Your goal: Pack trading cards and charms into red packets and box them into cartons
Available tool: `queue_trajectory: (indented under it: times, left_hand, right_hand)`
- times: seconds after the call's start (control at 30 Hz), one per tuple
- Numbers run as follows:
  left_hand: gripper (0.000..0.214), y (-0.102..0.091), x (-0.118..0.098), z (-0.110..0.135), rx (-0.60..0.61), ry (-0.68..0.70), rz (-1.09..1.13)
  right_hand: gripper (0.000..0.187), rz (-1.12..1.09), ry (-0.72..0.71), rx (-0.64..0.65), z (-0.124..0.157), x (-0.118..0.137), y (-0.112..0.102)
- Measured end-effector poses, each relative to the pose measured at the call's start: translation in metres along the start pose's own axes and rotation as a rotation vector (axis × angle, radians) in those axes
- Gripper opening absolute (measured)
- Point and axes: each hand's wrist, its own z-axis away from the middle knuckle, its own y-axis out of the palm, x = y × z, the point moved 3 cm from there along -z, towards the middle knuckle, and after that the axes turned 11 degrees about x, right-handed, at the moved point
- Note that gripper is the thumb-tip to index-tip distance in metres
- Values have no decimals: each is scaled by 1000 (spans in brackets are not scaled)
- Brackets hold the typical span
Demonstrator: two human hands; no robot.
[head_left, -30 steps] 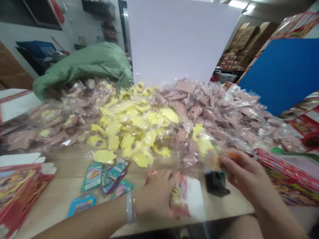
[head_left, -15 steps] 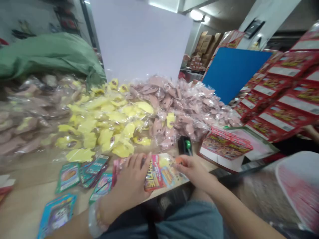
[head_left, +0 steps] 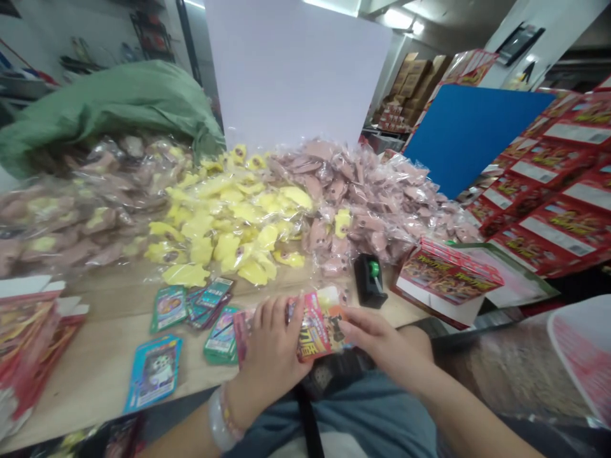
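Observation:
My left hand (head_left: 270, 353) grips a red printed packet (head_left: 319, 324) at the table's near edge, fingers curled over its top. My right hand (head_left: 382, 343) pinches the same packet from the right side. A small black device with a green button (head_left: 371, 282) stands just beyond the packet. Behind it lies a big heap of clear bags holding yellow toys (head_left: 233, 219) and pink toys (head_left: 363, 197). Several teal cards (head_left: 191, 312) are scattered on the wooden table (head_left: 100, 362) to the left of my hands.
A green sack (head_left: 114, 105) lies at the back left. A white board (head_left: 296, 70) and a blue board (head_left: 468, 130) stand behind the heap. Red printed boxes (head_left: 554, 210) are stacked at the right, one open box (head_left: 449, 280) near the device. Flat red cartons (head_left: 28, 337) lie at the left.
The view swung right, then back a little. Both hands drew the red packet toward the table's near edge and lifted it upright.

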Motion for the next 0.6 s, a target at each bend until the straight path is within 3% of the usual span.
queue_trajectory:
  times: [0.03, 0.1, 0.2, 0.27, 0.4, 0.5, 0.53, 0.6]
  left_hand:
    - [73, 0, 2, 4, -28, -7, 8]
    - [75, 1, 4, 10, -93, -21, 24]
    - [76, 4, 3, 14, -159, -66, 51]
    - [75, 6, -1, 14, -173, -90, 74]
    - [80, 10, -9, 12, -110, -27, 147]
    - [83, 11, -14, 10, -36, 28, 210]
    - [83, 12, -16, 10, -25, 21, 223]
    - [82, 17, -19, 11, -18, -39, 229]
  right_hand:
    - [26, -29, 22, 21, -1, -1, 3]
    - [25, 108, -7, -78, 0, -2, 5]
    - [24, 606, -178, -377, 8, -1, 9]
    - [25, 856, -292, -458, 15, 1, 17]
    - [26, 1094, -373, -340, 24, 16, 21]
    - [23, 993, -188, -86, 18, 26, 7]
    - [23, 957, -107, -49, 13, 27, 1]
    - [22, 932, 40, -105, 3, 22, -9]
